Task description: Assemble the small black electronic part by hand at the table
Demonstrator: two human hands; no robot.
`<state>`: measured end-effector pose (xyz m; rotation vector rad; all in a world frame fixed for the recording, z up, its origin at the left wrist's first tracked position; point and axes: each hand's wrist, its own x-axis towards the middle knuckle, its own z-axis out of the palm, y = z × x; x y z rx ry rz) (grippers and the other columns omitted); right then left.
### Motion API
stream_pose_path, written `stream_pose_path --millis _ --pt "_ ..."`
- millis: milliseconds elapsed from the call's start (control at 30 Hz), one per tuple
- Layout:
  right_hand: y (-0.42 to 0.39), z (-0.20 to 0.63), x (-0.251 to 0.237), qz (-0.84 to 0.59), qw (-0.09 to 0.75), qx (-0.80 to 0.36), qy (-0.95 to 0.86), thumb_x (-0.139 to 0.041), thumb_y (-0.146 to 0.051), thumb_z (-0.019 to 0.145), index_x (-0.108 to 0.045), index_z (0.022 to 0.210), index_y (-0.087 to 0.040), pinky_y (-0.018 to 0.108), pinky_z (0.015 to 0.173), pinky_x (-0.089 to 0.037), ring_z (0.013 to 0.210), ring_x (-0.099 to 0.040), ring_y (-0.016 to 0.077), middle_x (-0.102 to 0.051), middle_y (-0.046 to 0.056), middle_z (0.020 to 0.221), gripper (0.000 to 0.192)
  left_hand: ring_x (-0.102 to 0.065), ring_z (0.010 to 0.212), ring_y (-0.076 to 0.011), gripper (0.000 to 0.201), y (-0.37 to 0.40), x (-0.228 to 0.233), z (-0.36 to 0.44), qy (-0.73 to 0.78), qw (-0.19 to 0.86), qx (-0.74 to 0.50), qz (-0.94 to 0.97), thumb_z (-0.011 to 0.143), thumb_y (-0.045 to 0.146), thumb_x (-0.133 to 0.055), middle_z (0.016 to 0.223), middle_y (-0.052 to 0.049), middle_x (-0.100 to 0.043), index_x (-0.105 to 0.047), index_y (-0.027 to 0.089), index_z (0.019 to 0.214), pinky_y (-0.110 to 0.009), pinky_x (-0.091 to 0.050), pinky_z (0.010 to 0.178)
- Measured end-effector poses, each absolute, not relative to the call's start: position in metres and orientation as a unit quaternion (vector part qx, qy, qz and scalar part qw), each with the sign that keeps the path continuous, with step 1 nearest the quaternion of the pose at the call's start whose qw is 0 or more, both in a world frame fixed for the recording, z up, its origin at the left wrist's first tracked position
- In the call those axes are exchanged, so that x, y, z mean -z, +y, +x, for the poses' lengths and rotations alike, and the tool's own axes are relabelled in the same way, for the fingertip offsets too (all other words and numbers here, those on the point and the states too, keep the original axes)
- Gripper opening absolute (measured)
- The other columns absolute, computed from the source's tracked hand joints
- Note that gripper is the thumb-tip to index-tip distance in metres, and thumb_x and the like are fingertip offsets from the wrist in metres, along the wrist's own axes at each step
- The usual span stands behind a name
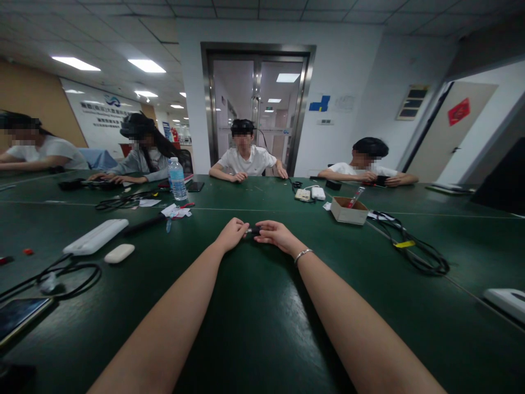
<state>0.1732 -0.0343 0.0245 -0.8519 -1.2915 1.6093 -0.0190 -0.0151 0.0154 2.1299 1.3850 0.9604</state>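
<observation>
Both my arms stretch forward over the dark green table (262, 306). My left hand (232, 233) and my right hand (275, 232) meet at the middle of the table, fingers curled around a small dark object (253, 231) held between them. The object is mostly hidden by my fingers, so what it is stays unclear. A thin bracelet (303, 254) circles my right wrist.
A cardboard box (349, 210) and black cables (414, 249) lie to the right. On the left are a white power strip (95, 236), a white oval case (119, 253), a phone (18, 316), a cable (61, 273) and a water bottle (177, 178). Several people sit across the table.
</observation>
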Motion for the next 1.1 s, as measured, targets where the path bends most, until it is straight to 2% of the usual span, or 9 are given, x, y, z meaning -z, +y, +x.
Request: stream_pose_path --millis 233,433,600,800,967,1100 --pt "-0.033 0.174 -0.022 -0.319 0.433 -0.646 -0.542 -0.063 0.0 0.073 -0.058 0.098 -0.012 0.028 0.074 -0.057 0.074 -0.067 0.0157 -0.057 0.007 0.098 0.029 -0.052 0.066 -0.0171 0.044 -0.011 -0.013 -0.02 0.519 0.268 -0.322 0.745 0.082 0.052 -0.034 0.066 -0.003 -0.058 -0.057 0.016 0.071 -0.028 -0.037 0.065" --pt "-0.032 0.174 -0.022 -0.332 0.431 -0.636 -0.548 -0.064 0.0 0.071 -0.06 0.096 -0.013 0.027 0.067 -0.058 0.069 -0.066 0.0146 -0.058 0.007 0.097 0.028 -0.047 0.056 -0.0151 0.05 -0.01 -0.013 -0.021 0.521 0.262 -0.312 0.75 0.081 0.056 -0.031 0.06 -0.001 -0.055 -0.054 0.016 0.061 -0.028 -0.032 0.058" --pt "-0.032 0.173 -0.022 -0.345 0.441 -0.639 -0.528 -0.062 -0.001 0.075 -0.059 0.099 -0.01 0.023 0.062 -0.057 0.061 -0.065 0.0125 -0.062 0.006 0.083 0.025 -0.05 0.059 -0.0156 0.057 -0.009 -0.01 -0.021 0.507 0.293 -0.328 0.741 0.078 0.062 -0.031 0.063 -0.002 -0.058 -0.061 0.015 0.069 -0.027 -0.034 0.059" --pt "-0.031 0.168 -0.025 -0.389 0.465 -0.632 -0.483 -0.052 -0.012 0.087 -0.055 0.089 -0.009 0.023 0.052 -0.055 0.049 -0.062 0.0129 -0.06 0.004 0.06 0.005 -0.055 0.068 -0.0148 0.043 -0.009 -0.008 -0.019 0.472 0.313 -0.362 0.741 0.076 0.057 -0.045 0.075 -0.003 -0.062 -0.06 0.016 0.077 -0.027 -0.04 0.067" --pt "-0.033 0.164 -0.028 -0.421 0.461 -0.608 -0.49 -0.047 -0.018 0.091 -0.05 0.077 -0.01 0.021 0.043 -0.052 0.042 -0.058 0.0124 -0.056 0.003 0.051 0.017 -0.054 0.066 -0.0131 0.032 -0.011 -0.008 -0.016 0.432 0.355 -0.405 0.723 0.07 0.045 -0.06 0.074 -0.002 -0.059 -0.056 0.016 0.082 -0.026 -0.042 0.065" --pt "-0.034 0.162 -0.031 -0.443 0.456 -0.593 -0.494 -0.044 -0.018 0.092 -0.048 0.074 -0.011 0.019 0.039 -0.05 0.039 -0.056 0.0113 -0.055 0.003 0.049 0.02 -0.052 0.063 -0.0114 0.029 -0.015 -0.013 -0.015 0.399 0.361 -0.433 0.723 0.066 0.038 -0.065 0.071 0.0 -0.057 -0.055 0.016 0.081 -0.025 -0.042 0.064"
